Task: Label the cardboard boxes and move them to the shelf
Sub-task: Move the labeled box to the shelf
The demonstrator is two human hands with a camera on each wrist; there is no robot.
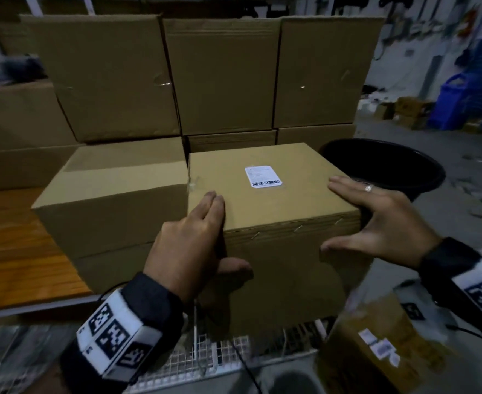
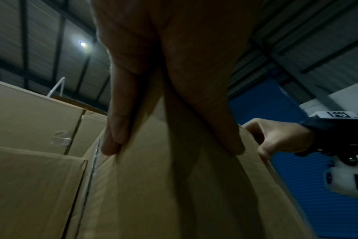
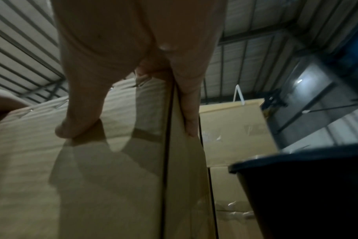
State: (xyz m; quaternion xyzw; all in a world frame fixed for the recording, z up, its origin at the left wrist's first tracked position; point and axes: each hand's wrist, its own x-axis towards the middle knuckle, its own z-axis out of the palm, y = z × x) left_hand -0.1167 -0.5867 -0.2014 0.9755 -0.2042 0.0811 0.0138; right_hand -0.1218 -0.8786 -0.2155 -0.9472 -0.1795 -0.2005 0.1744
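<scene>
A brown cardboard box [image 1: 262,206] with a white barcode label [image 1: 263,177] on its top stands in the middle of the head view. My left hand [image 1: 197,243] straddles its near left corner, straight fingers on top and thumb on the front face. My right hand [image 1: 382,223] straddles the near right corner the same way, with a ring on one finger. The left wrist view shows the left hand [image 2: 170,80] spread over the box [image 2: 164,186]. The right wrist view shows the right hand [image 3: 133,64] flat against the box [image 3: 92,177].
An unlabelled box [image 1: 114,200] touches the left side. A wall of stacked boxes [image 1: 220,75] stands behind. A black bin [image 1: 390,166] sits close on the right. A wooden surface [image 1: 15,251] lies left, wire mesh [image 1: 191,362] below, another labelled box [image 1: 376,351] lower right.
</scene>
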